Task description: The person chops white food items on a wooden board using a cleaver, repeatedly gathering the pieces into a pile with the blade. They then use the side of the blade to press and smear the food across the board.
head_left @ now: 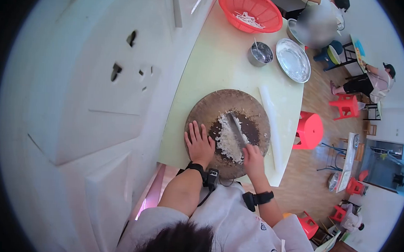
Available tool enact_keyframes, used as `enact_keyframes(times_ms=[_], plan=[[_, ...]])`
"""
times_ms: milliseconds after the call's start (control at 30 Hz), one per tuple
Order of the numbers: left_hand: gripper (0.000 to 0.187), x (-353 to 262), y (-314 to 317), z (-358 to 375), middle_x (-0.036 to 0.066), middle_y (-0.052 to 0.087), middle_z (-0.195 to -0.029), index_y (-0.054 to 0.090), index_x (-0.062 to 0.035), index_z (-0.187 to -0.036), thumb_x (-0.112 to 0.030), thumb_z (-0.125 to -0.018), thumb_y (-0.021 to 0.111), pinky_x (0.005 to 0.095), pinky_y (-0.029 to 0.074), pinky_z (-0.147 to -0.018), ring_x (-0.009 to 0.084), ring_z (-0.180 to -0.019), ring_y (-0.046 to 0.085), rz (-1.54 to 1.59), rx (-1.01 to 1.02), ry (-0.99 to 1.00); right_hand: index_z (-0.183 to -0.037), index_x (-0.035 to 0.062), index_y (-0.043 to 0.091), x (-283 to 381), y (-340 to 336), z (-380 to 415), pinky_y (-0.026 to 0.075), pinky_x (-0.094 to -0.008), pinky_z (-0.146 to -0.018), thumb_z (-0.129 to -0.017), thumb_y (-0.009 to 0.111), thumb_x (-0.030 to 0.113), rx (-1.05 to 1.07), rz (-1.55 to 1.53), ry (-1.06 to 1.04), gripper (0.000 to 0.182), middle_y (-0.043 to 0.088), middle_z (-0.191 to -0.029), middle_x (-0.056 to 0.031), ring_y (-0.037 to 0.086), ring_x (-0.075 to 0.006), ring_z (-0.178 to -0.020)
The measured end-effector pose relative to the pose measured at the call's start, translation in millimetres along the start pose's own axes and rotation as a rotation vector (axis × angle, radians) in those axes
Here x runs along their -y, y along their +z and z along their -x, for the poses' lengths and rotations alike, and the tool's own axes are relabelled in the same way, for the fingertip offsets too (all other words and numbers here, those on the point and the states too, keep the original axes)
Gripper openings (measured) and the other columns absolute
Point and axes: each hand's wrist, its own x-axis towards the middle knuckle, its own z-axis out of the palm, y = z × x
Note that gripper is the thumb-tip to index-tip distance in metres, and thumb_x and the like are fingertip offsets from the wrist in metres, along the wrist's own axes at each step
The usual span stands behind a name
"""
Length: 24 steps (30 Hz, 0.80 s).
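A round wooden chopping board (202, 109) lies on the pale green table, with a heap of chopped white food (228, 143) across its middle. My right hand (253, 160) is closed round the handle end of a knife (237, 130), whose blade rests in the heap and points up and to the left. Fingers spread, my left hand (200, 145) lies flat on the board's left part, beside the food, and holds nothing.
Beyond the board stand a red basket (256, 9) with white strips, a metal cup (260, 54) and a metal tray (293, 60). A white roll (272, 124) lies right of the board. Red stools (311, 130) and other people (377, 82) are farther right.
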Motion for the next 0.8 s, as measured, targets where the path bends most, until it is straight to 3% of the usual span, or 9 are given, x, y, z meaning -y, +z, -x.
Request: enact_keyframes(times_ms=[100, 167, 300, 367, 500, 800], plan=[[0.052, 0, 2, 0, 0.020, 0.019, -0.138, 0.036, -0.0010, -0.125, -0.025, -0.079, 0.042, 0.0490, 0.011, -0.103, 0.0317, -0.130, 0.014, 0.019, 0.009, -0.005, -0.088, 0.0034, 0.051, -4, 3, 4, 0.043, -0.0414, -0.054, -0.082, 0.052, 0.012, 0.114, 0.059, 0.027, 0.010, 0.051, -0.077, -0.0158, 0.053, -0.0361, -0.065], [0.052, 0, 3, -1, 0.019, 0.019, -0.138, 0.036, -0.0011, -0.125, -0.025, -0.079, 0.042, 0.0490, 0.011, -0.103, 0.0316, -0.130, 0.014, 0.022, 0.005, -0.017, -0.086, 0.0079, 0.050, -2, 3, 7, 0.043, -0.0442, -0.048, -0.084, 0.050, 0.018, -0.023, -0.013, -0.029, 0.010, 0.049, -0.075, -0.0135, 0.052, -0.0369, -0.058], [0.053, 0, 2, 0, 0.019, 0.018, -0.139, 0.036, -0.0013, -0.125, -0.026, -0.079, 0.042, 0.0489, 0.010, -0.103, 0.0310, -0.130, 0.013, 0.019, 0.017, -0.020, -0.086, 0.0080, 0.050, 0, 8, 11, 0.043, -0.0445, -0.049, -0.085, 0.050, 0.018, -0.036, -0.004, -0.031, 0.010, 0.049, -0.076, -0.0136, 0.053, -0.0372, -0.058], [0.053, 0, 2, 2, 0.019, 0.018, -0.139, 0.036, -0.0014, -0.125, -0.026, -0.079, 0.042, 0.0488, 0.010, -0.103, 0.0310, -0.130, 0.013, 0.023, 0.022, -0.019, -0.086, 0.0078, 0.050, -4, 12, 9, 0.043, -0.0446, -0.050, -0.084, 0.050, 0.017, 0.068, 0.051, 0.031, 0.009, 0.050, -0.077, -0.0136, 0.053, -0.0371, -0.060], [0.053, 0, 7, 0, 0.016, 0.019, -0.140, 0.038, -0.0053, -0.126, -0.027, -0.078, 0.042, 0.0479, 0.010, -0.104, 0.0291, -0.131, 0.013, 0.004, 0.014, -0.043, -0.084, 0.0067, 0.047, 3, -1, 6, 0.043, -0.0454, -0.051, -0.085, 0.049, 0.018, -0.047, -0.042, -0.012, 0.011, 0.050, -0.079, -0.0150, 0.053, -0.0382, -0.062], [0.054, 2, 5, 1, 0.017, 0.019, -0.139, 0.038, -0.0045, -0.126, -0.027, -0.077, 0.042, 0.0483, 0.010, -0.104, 0.0301, -0.130, 0.014, -0.008, 0.005, -0.027, -0.088, 0.0061, 0.045, 0, 7, 7, 0.044, -0.0461, -0.053, -0.086, 0.047, 0.017, -0.005, -0.024, 0.003, 0.011, 0.050, -0.081, -0.0164, 0.053, -0.0389, -0.063]])
